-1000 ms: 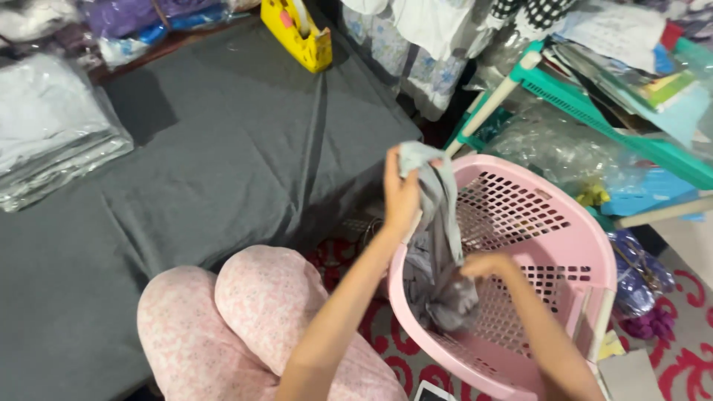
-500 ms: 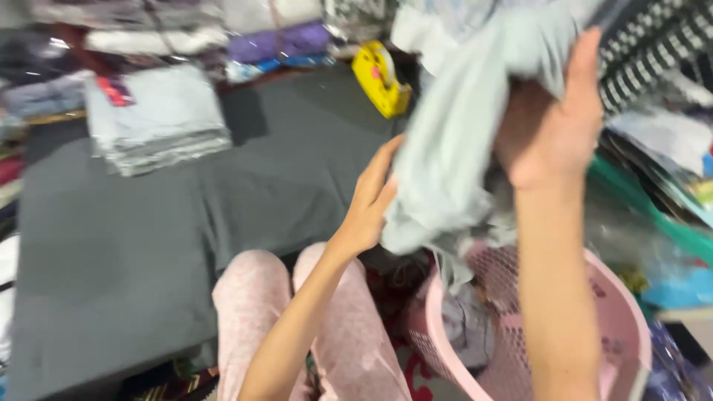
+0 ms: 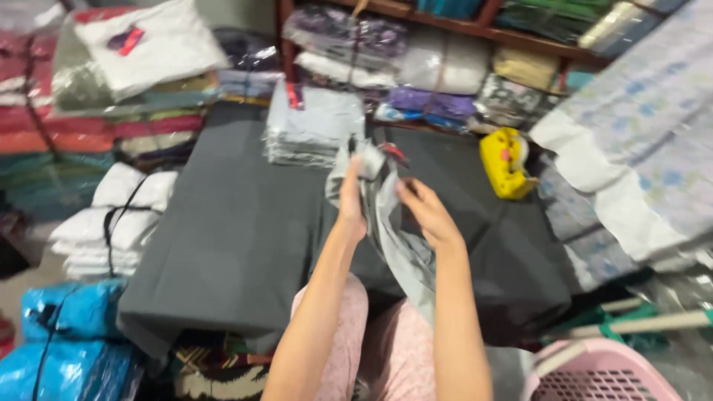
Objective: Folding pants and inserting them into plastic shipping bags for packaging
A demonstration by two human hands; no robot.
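Two hands hold one grey garment [image 3: 397,238] up over the lap: left hand [image 3: 351,194] and right hand [image 3: 423,212] are pinched on its upper edge, slightly apart, and the cloth hangs between the forearms. Step in hand, by judgement — opening the garment out. Next move calls for a level spread onto the dark grey counter [image 3: 238,238] just beyond the hands. Farther off — a grey folded stack [image 3: 312,130] and a yellow tape dispenser [image 3: 505,163].

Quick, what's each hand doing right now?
Left hand: closed on the grey garment.
Right hand: pinching the same garment at its top edge.
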